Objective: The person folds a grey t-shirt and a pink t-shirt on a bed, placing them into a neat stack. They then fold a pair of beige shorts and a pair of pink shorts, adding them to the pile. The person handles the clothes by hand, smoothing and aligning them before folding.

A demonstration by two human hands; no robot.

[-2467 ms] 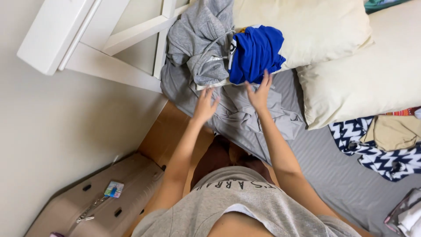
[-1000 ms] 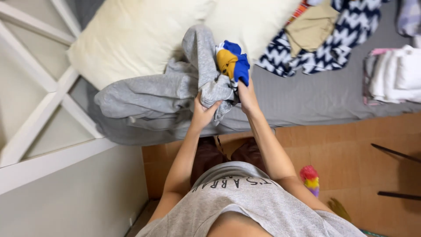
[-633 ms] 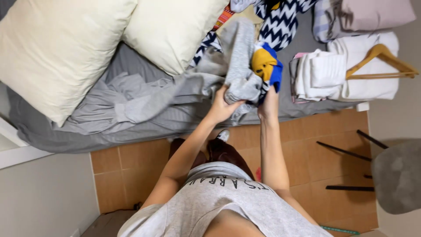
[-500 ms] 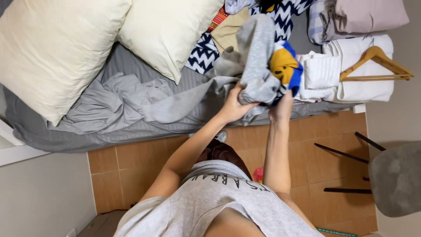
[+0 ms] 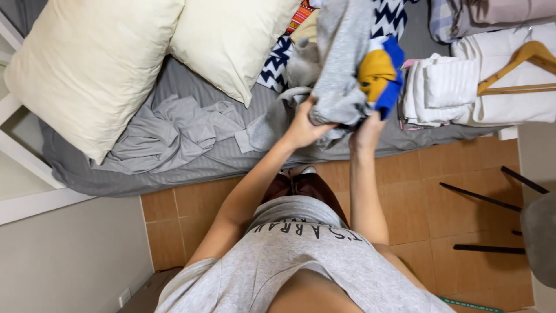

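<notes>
Two hands are working together here: my left hand [image 5: 301,124] is gripping the lower folds of the grey sweatshirt [image 5: 341,69], fingers closed into the cloth, and my right hand [image 5: 366,128] is closing around the same bundle just beside it, under the blue and yellow shirt [image 5: 382,75] that is riding on top. I am holding the bundle above the near edge of the bed [image 5: 231,162], toward its right end, close to the stack of folded white towels [image 5: 440,87].

Going by how things look, the small bright shirt is the weak point. It is only tucked against the grey cloth, not pinched by either hand as far as I can tell, so any tilt of the bundle may be letting it slide off onto the tiled floor [image 5: 440,174]. A grey sleeve [image 5: 266,124] is trailing down to the left onto the sheet, and it may be snagging on the crumpled grey cloth [image 5: 168,133] lying there, or dragging it along. Swinging further right, I risk knocking the towel stack or the wooden hanger [image 5: 515,64] resting on the white cloth beyond it.

Held this way, the sweatshirt is running with its long axis from the near edge toward the far edge of the bed, its upper end pointing away from me and its gathered end sitting in my hands.
</notes>
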